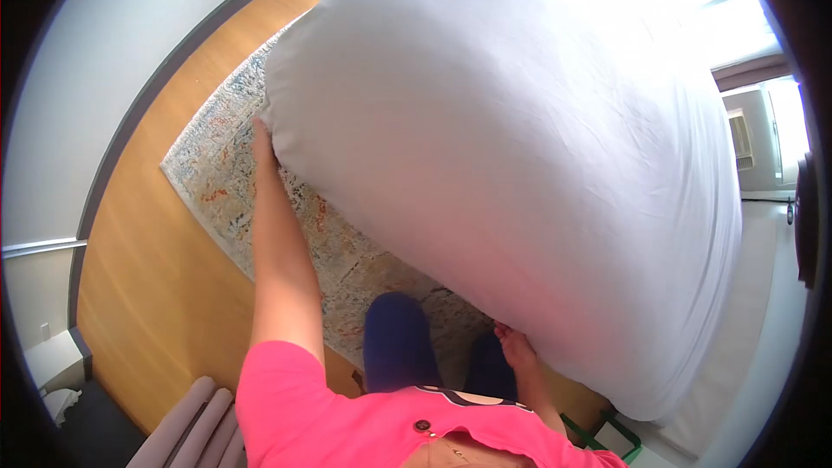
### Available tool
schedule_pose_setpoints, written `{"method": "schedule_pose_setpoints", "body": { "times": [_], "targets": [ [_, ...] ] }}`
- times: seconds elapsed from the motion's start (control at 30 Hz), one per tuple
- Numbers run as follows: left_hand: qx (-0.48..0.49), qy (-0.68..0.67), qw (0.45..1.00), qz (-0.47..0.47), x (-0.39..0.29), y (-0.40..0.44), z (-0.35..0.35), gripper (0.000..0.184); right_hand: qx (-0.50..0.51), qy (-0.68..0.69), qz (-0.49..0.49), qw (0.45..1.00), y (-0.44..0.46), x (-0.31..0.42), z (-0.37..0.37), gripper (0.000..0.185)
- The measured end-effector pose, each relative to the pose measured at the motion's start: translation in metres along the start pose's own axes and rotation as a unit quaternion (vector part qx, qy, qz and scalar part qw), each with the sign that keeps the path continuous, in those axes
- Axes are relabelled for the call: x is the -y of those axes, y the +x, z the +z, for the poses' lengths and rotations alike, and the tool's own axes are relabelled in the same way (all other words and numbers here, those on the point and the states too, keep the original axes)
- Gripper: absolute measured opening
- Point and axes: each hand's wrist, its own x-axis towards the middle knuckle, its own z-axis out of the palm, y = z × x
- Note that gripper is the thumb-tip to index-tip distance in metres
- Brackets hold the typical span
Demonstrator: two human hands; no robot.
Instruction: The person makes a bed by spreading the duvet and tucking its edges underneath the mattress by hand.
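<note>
A white fitted sheet [485, 121] covers a large mattress that fills the middle and right of the head view. Its edge looks gathered near the left corner. My left hand [263, 140], arm stretched far out, grips the sheet's edge near that corner; its fingers are mostly hidden behind the cloth. Close to my body, my right hand [517, 350] is closed at the sheet's lower edge, fingertips curled against it. The mattress itself is hidden under the sheet.
A patterned rug [217, 182] lies under the bed, on a wooden floor [130, 269]. My knees in blue trousers [396, 338] are beside the bed. A ribbed mauve cushioned item [186, 429] stands at lower left. A green-edged object [615, 438] is at lower right, windows [737, 26] at upper right.
</note>
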Motion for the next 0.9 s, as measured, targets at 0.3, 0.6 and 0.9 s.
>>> {"method": "schedule_pose_setpoints", "body": {
  "times": [0.3, 0.6, 0.9],
  "targets": [
    [0.149, 0.032, 0.982, -0.109, -0.093, -0.072, 0.042, 0.044, 0.036, 0.046, -0.002, 0.998, -0.003, 0.003, -0.002, 0.031],
    [0.48, -0.284, 0.806, 0.197, -0.183, -0.212, 0.094, 0.058, -0.005, 0.175, -0.032, 0.984, -0.008, 0.009, 0.026, 0.026],
    [0.005, 0.043, 0.991, 0.123, 0.027, 0.031, 0.027, 0.04, 0.019, 0.015, 0.0, 1.0, 0.011, 0.005, 0.002, 0.027]
  ]
}}
